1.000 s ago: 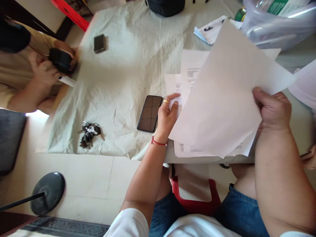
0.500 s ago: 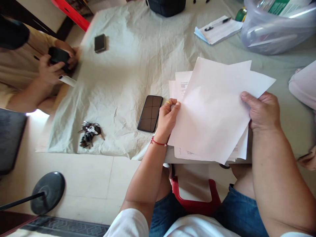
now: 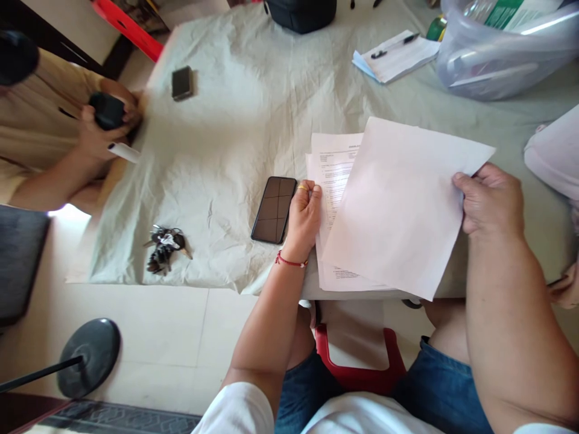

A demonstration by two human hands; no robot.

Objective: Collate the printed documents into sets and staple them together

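My right hand pinches the right edge of a blank-faced white sheet of paper, thumb on top. That sheet slants over a stack of printed papers, hiding much of the text. At the stack's left edge, my left hand is closed on the printed papers, its thumb pressed against the fingers. A ring and a red bracelet are on this hand and wrist. Just left of it lies a dark smartphone, its screen showing thin grid lines.
On the cloth-covered table lie keys, a small dark box, a notepad with a pen, a black bag and a plastic bag. Another person at left holds a black object.
My right hand has moved slightly right with the blank sheet. More of the printed pages now shows at left. My left hand has shifted slightly left, off the blank sheet.
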